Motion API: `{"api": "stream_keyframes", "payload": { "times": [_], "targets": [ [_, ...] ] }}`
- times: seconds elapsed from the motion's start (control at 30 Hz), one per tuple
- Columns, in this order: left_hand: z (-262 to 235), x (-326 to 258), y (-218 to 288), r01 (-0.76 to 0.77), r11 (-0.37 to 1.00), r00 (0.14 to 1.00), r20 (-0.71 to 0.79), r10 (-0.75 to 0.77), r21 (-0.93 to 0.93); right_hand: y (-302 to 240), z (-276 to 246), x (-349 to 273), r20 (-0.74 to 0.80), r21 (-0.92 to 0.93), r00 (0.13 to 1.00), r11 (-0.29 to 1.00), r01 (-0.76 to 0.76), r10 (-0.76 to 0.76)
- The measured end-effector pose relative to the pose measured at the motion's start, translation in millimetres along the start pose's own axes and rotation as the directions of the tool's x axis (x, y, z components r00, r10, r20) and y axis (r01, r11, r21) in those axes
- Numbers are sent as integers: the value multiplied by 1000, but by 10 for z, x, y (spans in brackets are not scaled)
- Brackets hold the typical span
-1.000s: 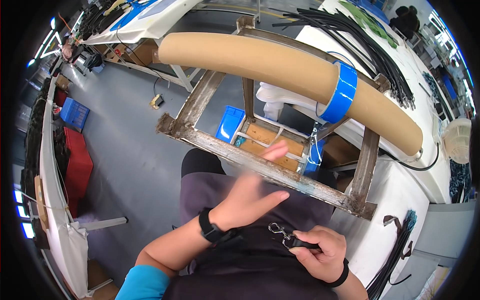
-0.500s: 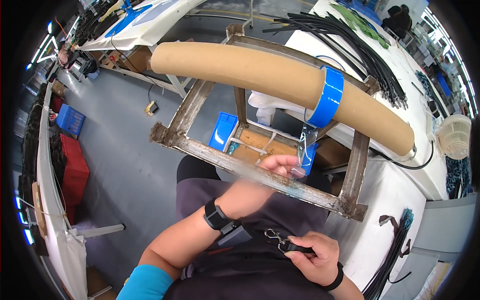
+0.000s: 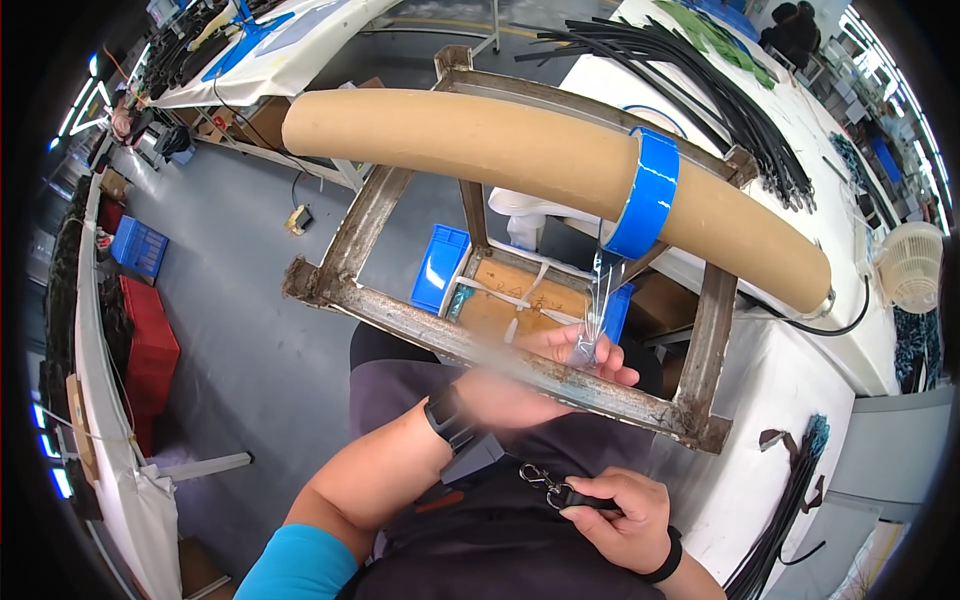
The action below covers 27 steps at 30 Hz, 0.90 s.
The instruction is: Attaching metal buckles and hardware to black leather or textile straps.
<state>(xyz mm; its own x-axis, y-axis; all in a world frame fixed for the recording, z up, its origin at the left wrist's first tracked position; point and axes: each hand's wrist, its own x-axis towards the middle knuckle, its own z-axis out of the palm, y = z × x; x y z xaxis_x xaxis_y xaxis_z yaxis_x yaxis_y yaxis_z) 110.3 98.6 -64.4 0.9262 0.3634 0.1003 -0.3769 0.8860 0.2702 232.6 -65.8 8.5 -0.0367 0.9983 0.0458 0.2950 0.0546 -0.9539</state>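
A thick cardboard tube (image 3: pixel 460 130) lies across a worn metal frame (image 3: pixel 345 230) in front of me. Round the tube sits a blue tape roll (image 3: pixel 655 190), and a clear strip of tape (image 3: pixel 603 275) hangs from it. My left hand (image 3: pixel 556 342) reaches under the frame's near bar, its fingers closed on the lower, crumpled end of that strip; the bar hides part of the hand. Lower right, above my lap, my right hand (image 3: pixel 625 515) pinches a black strap (image 3: pixel 585 497). A silver snap hook (image 3: pixel 536 477) sticks out from this strap toward the left.
Inside the frame's lower part are a brown board (image 3: pixel 515 290) and blue bins (image 3: pixel 441 268). Black straps (image 3: pixel 690 90) lie on the white table at right, near a white basket-like fan (image 3: pixel 910 265). A red crate (image 3: pixel 150 340) stands on the floor at left.
The clear tape strip has been drawn further down and now bunches in my left fingers. My left hand has shifted slightly right. My right hand still holds the strap, nearly in place.
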Motion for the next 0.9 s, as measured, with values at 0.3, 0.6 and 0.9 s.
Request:
{"api": "stream_keyframes", "payload": {
  "times": [0.3,0.6,0.9],
  "targets": [
    [13,-229,-130,29,999,986,-167,-25,19,75,-2,21,-2,13,1000,1000,15,-15],
    [67,-656,-218,89,711,838,-438,326,697,72,-71,45,-18,-8,999,1000,-30,30],
    [472,-638,-195,-157,746,740,-423,523,647,50,-34,66,16,-21,1000,1000,-6,7]
  ]
}}
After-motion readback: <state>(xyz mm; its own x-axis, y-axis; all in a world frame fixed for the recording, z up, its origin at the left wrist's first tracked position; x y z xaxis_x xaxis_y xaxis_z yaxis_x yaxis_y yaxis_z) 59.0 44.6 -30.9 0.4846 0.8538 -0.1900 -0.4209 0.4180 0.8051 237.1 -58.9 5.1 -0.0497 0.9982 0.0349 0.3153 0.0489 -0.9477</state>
